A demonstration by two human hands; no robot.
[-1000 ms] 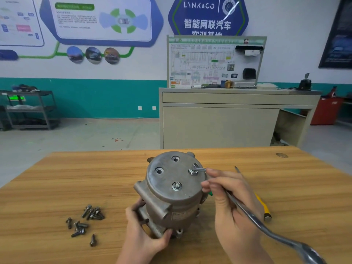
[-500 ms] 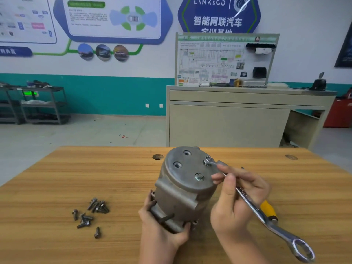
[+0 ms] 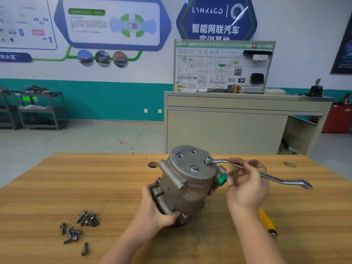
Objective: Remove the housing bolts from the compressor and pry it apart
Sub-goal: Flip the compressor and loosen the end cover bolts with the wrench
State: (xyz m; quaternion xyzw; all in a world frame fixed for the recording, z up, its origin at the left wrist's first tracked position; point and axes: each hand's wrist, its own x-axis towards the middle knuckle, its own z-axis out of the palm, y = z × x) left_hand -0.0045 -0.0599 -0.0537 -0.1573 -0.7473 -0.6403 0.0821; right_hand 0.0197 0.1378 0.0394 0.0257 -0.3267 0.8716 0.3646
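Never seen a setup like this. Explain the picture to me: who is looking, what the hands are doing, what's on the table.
There is no machine here: a camera worn on a person's head looks down at their two bare hands. The left hand grips the base of a metal compressor tilted on a wooden table. The right hand holds a wrench whose end sits on a bolt on the compressor's top face. A pile of loose bolts lies on the table to the left, and a yellow-handled tool shows partly behind the right wrist.

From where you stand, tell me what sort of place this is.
Probably an automotive training workshop: a Lynk & Co wall sign, a wiring-diagram teaching board on a cabinet, and a compressor being unbolted with a wrench on a wooden workbench.
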